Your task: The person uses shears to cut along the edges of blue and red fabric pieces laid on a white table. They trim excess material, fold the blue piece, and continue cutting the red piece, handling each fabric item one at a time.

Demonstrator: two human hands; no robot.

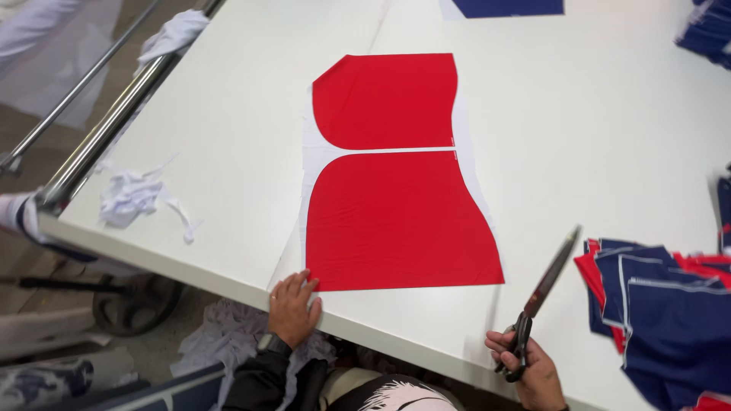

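Left hand (293, 306) is down flat at the near edge of the white cutting table (594, 122), fingers spread and loosely curled, pinning the near left corner of the red fabric panel (396, 221); it grips nothing, just presses. Right hand (533, 364) is closed around the handles of the long tailor's scissors (544, 293), blades shut or nearly so and angled up off the table, tip pointing toward the far right, clear of the cloth.

Two red shapes lie on white backing near the middle of the table: the big panel by the near edge and a smaller red piece (384, 99) just beyond it, a thin curved white strip between them. Their outlines look clean, so I'd judge the shaping largely done, with white margin showing along the left and right sides as what's left to trim.

White scraps (137, 198) sit near the left edge beside the metal rail (106, 122). Folded navy and red garment pieces (655, 304) are stacked at the right edge.
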